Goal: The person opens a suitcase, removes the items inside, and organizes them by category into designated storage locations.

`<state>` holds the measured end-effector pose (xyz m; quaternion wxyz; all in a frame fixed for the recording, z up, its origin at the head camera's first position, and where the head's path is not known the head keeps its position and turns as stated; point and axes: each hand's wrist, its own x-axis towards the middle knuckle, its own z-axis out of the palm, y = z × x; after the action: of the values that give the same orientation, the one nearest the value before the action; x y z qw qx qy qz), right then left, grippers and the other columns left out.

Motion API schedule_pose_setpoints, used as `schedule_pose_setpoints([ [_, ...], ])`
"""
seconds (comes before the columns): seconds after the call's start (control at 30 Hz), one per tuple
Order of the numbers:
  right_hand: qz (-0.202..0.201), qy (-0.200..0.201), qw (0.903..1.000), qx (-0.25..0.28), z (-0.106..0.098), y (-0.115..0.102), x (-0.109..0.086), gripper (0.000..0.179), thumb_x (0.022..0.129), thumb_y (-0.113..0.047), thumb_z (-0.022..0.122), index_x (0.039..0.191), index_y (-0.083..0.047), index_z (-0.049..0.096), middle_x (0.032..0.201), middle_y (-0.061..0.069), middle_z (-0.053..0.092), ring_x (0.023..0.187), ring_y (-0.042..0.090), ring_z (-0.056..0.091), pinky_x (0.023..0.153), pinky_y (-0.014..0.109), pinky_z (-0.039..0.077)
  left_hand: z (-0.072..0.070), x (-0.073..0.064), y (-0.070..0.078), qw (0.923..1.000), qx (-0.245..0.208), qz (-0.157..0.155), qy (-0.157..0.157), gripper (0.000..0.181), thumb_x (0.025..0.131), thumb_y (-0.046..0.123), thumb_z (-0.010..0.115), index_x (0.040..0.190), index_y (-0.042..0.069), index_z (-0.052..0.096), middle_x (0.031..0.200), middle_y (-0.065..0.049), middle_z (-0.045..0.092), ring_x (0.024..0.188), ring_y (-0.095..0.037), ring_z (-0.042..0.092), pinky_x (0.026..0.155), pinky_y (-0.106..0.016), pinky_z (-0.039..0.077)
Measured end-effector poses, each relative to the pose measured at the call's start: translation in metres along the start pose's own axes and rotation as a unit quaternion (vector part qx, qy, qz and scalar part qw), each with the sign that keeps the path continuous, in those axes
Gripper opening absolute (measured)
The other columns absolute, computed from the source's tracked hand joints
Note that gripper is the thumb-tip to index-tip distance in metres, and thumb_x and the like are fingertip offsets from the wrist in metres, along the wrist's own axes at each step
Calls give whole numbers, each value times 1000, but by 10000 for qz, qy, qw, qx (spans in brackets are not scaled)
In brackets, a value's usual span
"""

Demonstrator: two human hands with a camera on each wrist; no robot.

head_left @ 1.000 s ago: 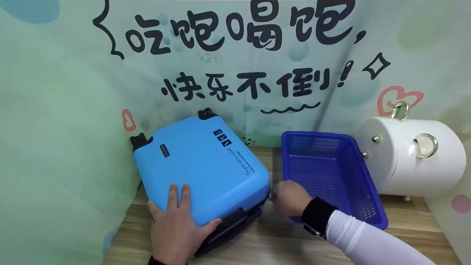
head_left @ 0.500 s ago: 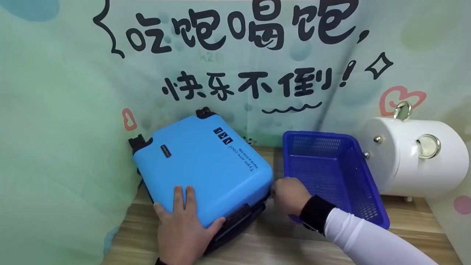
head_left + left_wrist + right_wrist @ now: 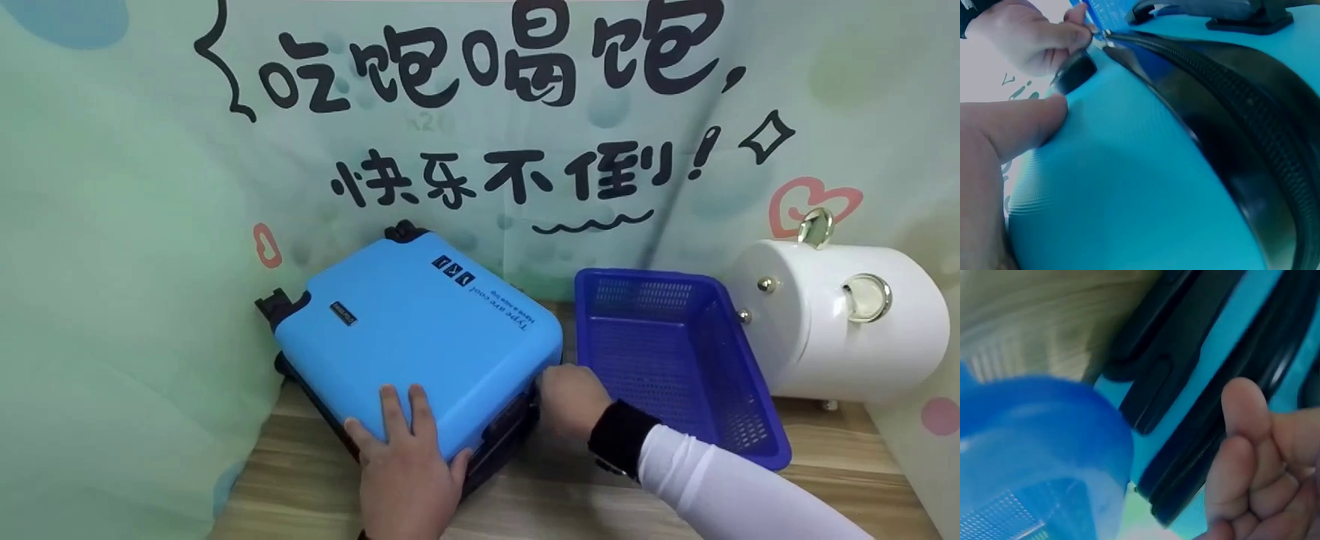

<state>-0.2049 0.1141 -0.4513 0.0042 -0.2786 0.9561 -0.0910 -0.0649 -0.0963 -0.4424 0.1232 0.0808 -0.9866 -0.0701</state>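
Two hands of mine are at the suitcase. Nearest, my left hand [image 3: 411, 472] rests on its blue face, fingers straight and parted, thumb over the front edge; the picture's bottom border cuts it off at the wrist. From the left wrist only the thumb and a strip of the hand show, the fingers out of sight. My right sleeve [image 3: 727, 472] runs off the lower border, a black band [image 3: 624, 435] round that wrist. Beyond the band, my right hand [image 3: 574, 401] pinches the zip pull [image 3: 1105, 37] at the suitcase's side; from above, my knuckles hide the pull, and just below the fingers a small dark piece [image 3: 1077, 72] is too blurred to name.

The suitcase [image 3: 420, 330] lies on the bench [image 3: 300, 480], broad face up, between my hands. Its black handle [image 3: 1230, 8] is partly cut off in the left-wrist view; the badge [image 3: 343, 313] is too small to read. Two black wheels [image 3: 277, 306] show at the back corners. Near its right side sits a blue basket [image 3: 652, 337], its front partly behind my right arm. Farther right stands a white bin [image 3: 862, 352], and behind everything hangs a green printed cloth [image 3: 150, 225], the top line of writing clipped.
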Motion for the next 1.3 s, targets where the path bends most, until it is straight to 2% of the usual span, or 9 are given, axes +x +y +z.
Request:
schedule_pose_setpoints([
  [0.07, -12, 272, 9991, -335, 0, 4, 1, 25, 72, -8, 79, 65, -13, 55, 63, 5, 60, 62, 29, 62, 64, 48, 54, -3, 0, 6, 9998, -60, 117, -142, 100, 83, 61, 78, 156, 5, 39, 157, -34, 31, 121, -80, 31, 70, -61, 58],
  [0.17, 138, 445, 9969, -641, -2, 16, 6, 25, 71, -12, 83, 68, -12, 58, 66, 8, 64, 66, 31, 65, 69, 50, 53, -22, 5, 7, 9968, -347, 458, -548, 90, 85, 59, 77, 153, 9, 47, 155, -28, 39, 120, -73, 42, 66, -57, 59],
  [0.27, 238, 440, 9961, -727, -4, 27, 12, 20, 77, -11, 79, 69, -9, 61, 69, 10, 65, 69, 33, 65, 72, 52, 53, -47, 25, -9, 9870, -744, 863, -1132, 85, 82, 56, 81, 149, 13, 53, 153, -21, 46, 126, -58, 51, 87, -61, 55],
  [0.37, 292, 380, 9960, -749, -3, 31, 14, 18, 81, -12, 76, 71, -9, 61, 71, 11, 66, 70, 34, 66, 72, 53, 53, -54, 55, -39, 9716, -965, 1267, -1749, 96, 73, 58, 87, 153, 20, 49, 160, -15, 40, 142, -50, 38, 110, -67, 33],
  [0.47, 255, 386, 9962, -743, 0, 30, 15, 17, 83, -9, 73, 72, -8, 61, 70, 11, 65, 67, 34, 65, 68, 52, 53, -39, 77, -65, 9580, -883, 1747, -2095, 117, 62, 68, 88, 160, 31, 36, 169, -7, 20, 153, -48, 9, 116, -72, 7],
  [0.6, 222, 307, 9970, -674, 1, 31, 17, 16, 84, -7, 71, 72, -7, 61, 70, 12, 65, 68, 34, 65, 67, 51, 53, -15, 86, -78, 9552, -654, 2407, -1592, 129, 55, 88, 75, 162, 35, 29, 170, -2, 17, 156, -40, 6, 117, -70, 6],
  [0.77, 315, 171, 9961, -804, -3, 33, 20, 15, 87, -3, 67, 73, -6, 61, 72, 13, 65, 71, 34, 65, 70, 51, 53, 0, 86, -71, 9605, -690, 2590, -754, 128, 52, 98, 65, 160, 33, 37, 167, -4, 30, 153, -41, 21, 114, -68, 19],
  [1.03, 462, -185, 9980, -397, -4, 36, 22, 13, 88, -3, 65, 76, -6, 63, 73, 13, 65, 73, 33, 65, 75, 52, 53, 5, 83, -60, 9680, -517, 2373, -636, 129, 52, 100, 62, 160, 33, 37, 166, -4, 32, 151, -42, 25, 112, -68, 22],
  [1.3, 547, -39, 9983, -220, -2, 44, 19, 17, 87, -2, 63, 71, -7, 60, 68, 11, 62, 67, 32, 64, 70, 52, 54, 10, 80, -48, 9735, -380, 2213, -429, 130, 52, 104, 53, 159, 31, 40, 163, -6, 36, 149, -43, 29, 110, -69, 25],
])
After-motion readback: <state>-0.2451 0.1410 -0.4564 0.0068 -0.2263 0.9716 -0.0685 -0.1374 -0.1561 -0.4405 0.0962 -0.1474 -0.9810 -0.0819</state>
